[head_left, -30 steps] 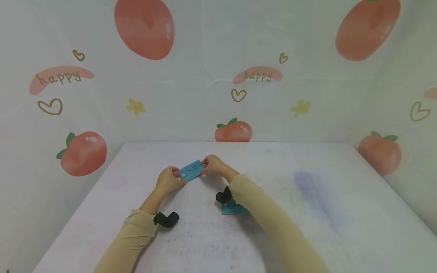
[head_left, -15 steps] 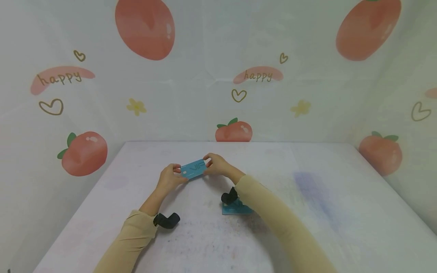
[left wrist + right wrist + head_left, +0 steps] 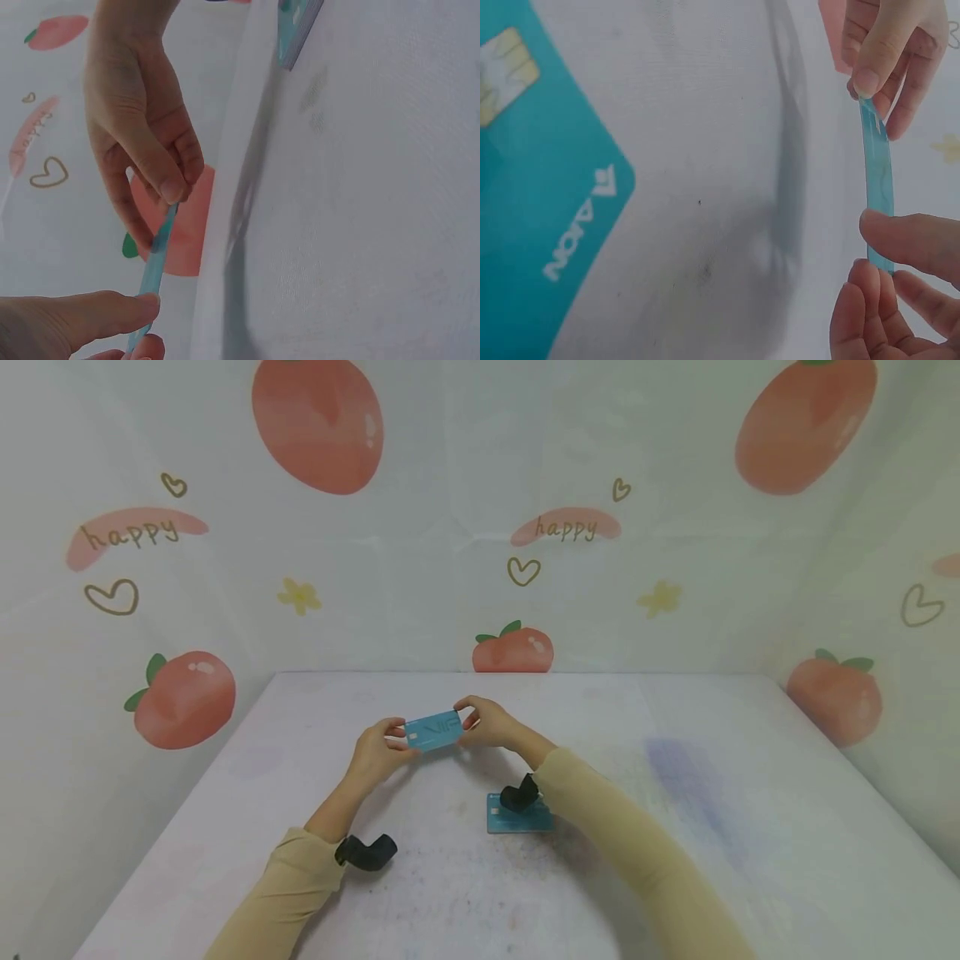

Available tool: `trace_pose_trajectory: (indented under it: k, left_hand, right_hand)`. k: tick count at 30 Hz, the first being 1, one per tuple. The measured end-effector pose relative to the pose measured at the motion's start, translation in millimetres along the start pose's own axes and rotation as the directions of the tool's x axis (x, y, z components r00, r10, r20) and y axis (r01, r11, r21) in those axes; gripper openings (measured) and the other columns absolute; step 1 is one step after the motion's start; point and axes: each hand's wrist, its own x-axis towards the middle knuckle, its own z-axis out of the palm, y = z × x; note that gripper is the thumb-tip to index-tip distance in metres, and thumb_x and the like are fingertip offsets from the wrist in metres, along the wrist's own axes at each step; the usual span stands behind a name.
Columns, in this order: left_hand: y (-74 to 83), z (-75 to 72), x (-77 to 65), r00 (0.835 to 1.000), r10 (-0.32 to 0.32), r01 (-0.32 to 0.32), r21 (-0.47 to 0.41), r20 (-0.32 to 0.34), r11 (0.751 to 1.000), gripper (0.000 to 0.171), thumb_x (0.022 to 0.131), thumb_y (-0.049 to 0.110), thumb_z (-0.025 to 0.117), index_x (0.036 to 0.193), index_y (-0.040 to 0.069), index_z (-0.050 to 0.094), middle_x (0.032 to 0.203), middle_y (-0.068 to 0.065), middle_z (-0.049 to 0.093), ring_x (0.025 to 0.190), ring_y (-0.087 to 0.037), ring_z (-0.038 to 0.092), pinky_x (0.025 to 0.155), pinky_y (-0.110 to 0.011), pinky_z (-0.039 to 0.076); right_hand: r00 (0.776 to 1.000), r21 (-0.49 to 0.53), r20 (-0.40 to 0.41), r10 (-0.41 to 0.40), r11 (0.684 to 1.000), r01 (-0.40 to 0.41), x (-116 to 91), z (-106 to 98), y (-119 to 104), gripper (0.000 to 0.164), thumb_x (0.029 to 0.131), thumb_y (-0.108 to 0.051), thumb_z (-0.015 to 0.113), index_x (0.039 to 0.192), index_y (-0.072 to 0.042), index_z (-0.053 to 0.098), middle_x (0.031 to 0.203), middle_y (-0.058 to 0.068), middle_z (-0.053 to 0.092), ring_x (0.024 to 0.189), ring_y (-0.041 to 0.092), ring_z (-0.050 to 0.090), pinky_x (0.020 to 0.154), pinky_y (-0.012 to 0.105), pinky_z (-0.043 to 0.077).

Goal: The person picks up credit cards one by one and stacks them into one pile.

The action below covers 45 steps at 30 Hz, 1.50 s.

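A blue bank card (image 3: 433,732) with a chip and VIP lettering is held up above the table between both hands. My left hand (image 3: 377,753) pinches its left end; in the left wrist view the thumb (image 3: 124,311) lies on top, with fingertips beneath. The other end is pinched by my right hand (image 3: 491,725), whose thumb (image 3: 911,236) presses on the card in the right wrist view. Seen edge-on in that view, the card (image 3: 879,169) bows slightly. Nearer the body, under the right wrist, a similar blue card (image 3: 519,822) lies on the table, its edge thick and layered in the left wrist view.
The white table (image 3: 450,893) has dark specks near the front and a purple smudge (image 3: 690,785) on the right. A white cloth backdrop (image 3: 420,560) printed with fruit rises at the back and sides. Black wrist cameras (image 3: 367,853) jut from both sleeves.
Both hands have carried the card slightly to the right, and it has turned closer to level. The right arm has shifted right, exposing more of the card on the table.
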Motion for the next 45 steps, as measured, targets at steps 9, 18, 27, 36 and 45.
trace_pose_trajectory:
  k: [9,18,27,36,45]
  left_hand:
    - [4.5,2.4,-2.6,1.0,0.009,-0.008,-0.056,0.014,0.998,0.06,0.08,0.004,0.068,0.134,-0.005,0.044,0.121,-0.025,0.054,0.097,-0.03,0.063,0.073,-0.027,0.053]
    - [8.0,3.5,-4.6,0.999,0.028,-0.025,-0.082,0.045,0.996,0.061,0.08,0.002,0.068,0.135,-0.005,0.042,0.12,-0.025,0.054,0.095,-0.027,0.064,0.073,-0.025,0.053]
    - [9.4,3.5,-8.7,0.995,0.057,-0.049,-0.104,0.079,0.993,0.062,0.081,0.004,0.068,0.136,-0.004,0.041,0.122,-0.024,0.053,0.098,-0.028,0.063,0.076,-0.027,0.053]
    - [12.5,6.5,-13.2,0.989,0.099,-0.084,-0.134,0.111,0.987,0.06,0.082,0.004,0.068,0.135,-0.005,0.042,0.121,-0.023,0.053,0.095,-0.023,0.063,0.074,-0.02,0.051]
    - [14.1,11.5,-15.5,0.985,0.13,-0.114,-0.138,0.116,0.984,0.059,0.081,0.003,0.069,0.134,-0.005,0.044,0.115,-0.022,0.056,0.093,-0.023,0.064,0.076,-0.021,0.052]
  right_hand:
    - [1.0,0.006,-0.005,-0.021,1.0,0.021,-10,-7,2,0.059,0.075,-0.004,0.074,0.129,-0.007,0.05,0.09,0.009,0.057,0.088,0.021,0.06,0.073,0.025,0.048]
    - [0.999,0.014,-0.007,-0.042,0.999,0.042,-17,-13,7,0.058,0.076,-0.004,0.074,0.128,-0.007,0.049,0.091,0.009,0.057,0.09,0.021,0.063,0.073,0.026,0.051]
    - [0.998,0.018,0.001,-0.061,0.998,0.061,-25,-17,10,0.057,0.077,-0.006,0.073,0.128,-0.007,0.049,0.092,0.01,0.057,0.09,0.022,0.064,0.078,0.029,0.053]
    - [0.997,0.015,0.006,-0.076,0.997,0.076,-35,-21,18,0.056,0.078,-0.009,0.073,0.128,-0.007,0.048,0.093,0.009,0.057,0.088,0.019,0.063,0.077,0.028,0.053]
    - [0.995,0.037,0.003,-0.098,0.995,0.098,-49,-24,20,0.057,0.078,-0.009,0.073,0.128,-0.006,0.047,0.094,0.011,0.057,0.084,0.016,0.062,0.075,0.028,0.052]
